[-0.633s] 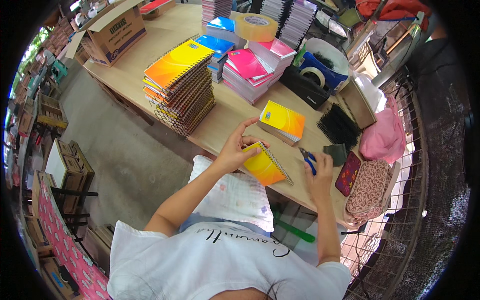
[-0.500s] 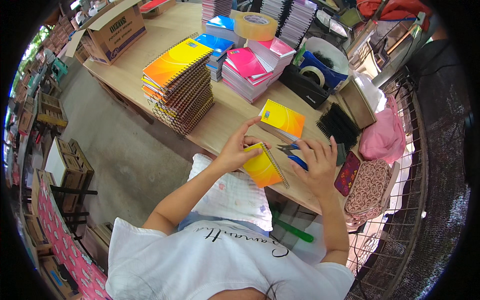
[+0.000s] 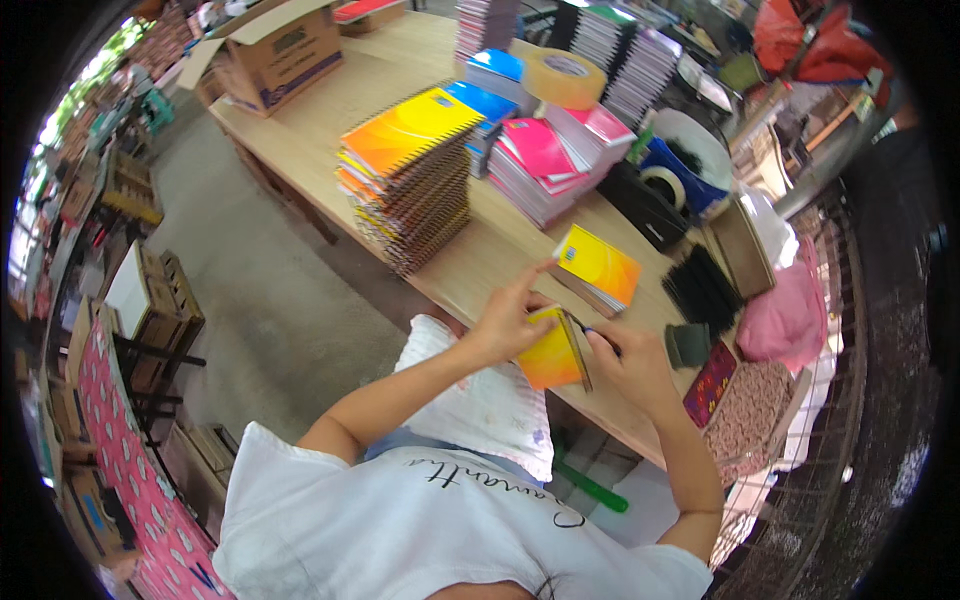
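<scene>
Left fingers (image 3: 528, 283) grasping smooth, rectangular yellow-orange notebook (image 3: 549, 358) — right fingers (image 3: 606, 354) gripping slim-nosed pliers (image 3: 576, 321) beside its wire coil (image 3: 581, 356).

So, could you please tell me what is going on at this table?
The left hand holds a yellow-orange notebook, and the right hand holds pliers near the upper end of its spine; blur hides whether they touch it. Just beyond the hands, a short yellow pile sits on the table, with a taller notebook stack off to the left.
</scene>
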Available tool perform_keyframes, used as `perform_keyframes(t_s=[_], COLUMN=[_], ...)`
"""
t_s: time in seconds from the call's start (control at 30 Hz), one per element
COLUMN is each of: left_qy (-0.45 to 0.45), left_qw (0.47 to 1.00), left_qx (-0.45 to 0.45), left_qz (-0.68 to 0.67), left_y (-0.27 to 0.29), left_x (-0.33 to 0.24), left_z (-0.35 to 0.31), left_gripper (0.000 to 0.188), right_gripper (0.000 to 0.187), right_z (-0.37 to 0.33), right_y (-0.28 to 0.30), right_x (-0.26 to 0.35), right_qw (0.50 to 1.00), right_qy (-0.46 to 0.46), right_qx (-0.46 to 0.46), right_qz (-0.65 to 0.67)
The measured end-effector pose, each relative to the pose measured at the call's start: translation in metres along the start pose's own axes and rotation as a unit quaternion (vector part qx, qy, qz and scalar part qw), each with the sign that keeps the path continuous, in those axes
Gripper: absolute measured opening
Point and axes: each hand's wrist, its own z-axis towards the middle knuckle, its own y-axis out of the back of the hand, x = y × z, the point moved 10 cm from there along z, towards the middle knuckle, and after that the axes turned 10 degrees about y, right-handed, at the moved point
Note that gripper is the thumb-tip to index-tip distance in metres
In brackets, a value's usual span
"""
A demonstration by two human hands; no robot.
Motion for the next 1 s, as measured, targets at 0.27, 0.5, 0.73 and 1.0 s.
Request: perform_keyframes(t_s=[0.27,0.5,0.73,1.0], left_qy=[-0.204,-0.198,-0.065,-0.217], left_qw=[0.951,0.865,0.837,0.946], left_qx=[-0.233,-0.370,-0.392,-0.140], left_qz=[-0.012,0.275,0.377,0.195], left_y=[0.140,0.257,0.272,0.113], left_x=[-0.178,-0.242,-0.172,-0.202], left_z=[-0.052,-0.009,0.001,-0.057], left_gripper=[0.028,0.025,0.027,0.033], right_gripper=[0.026,0.026,0.033,0.025], right_z=[-0.075,-0.085,-0.077,-0.067], right_y=[0.085,0.039,-0.016,0.042], right_x=[-0.005,-0.040,-0.085,-0.062], right_qw=[0.927,0.949,0.957,0.915], right_qy=[0.075,0.012,-0.018,0.039], right_qx=[-0.367,-0.315,-0.270,-0.339], right_qz=[-0.005,-0.007,-0.100,-0.215])
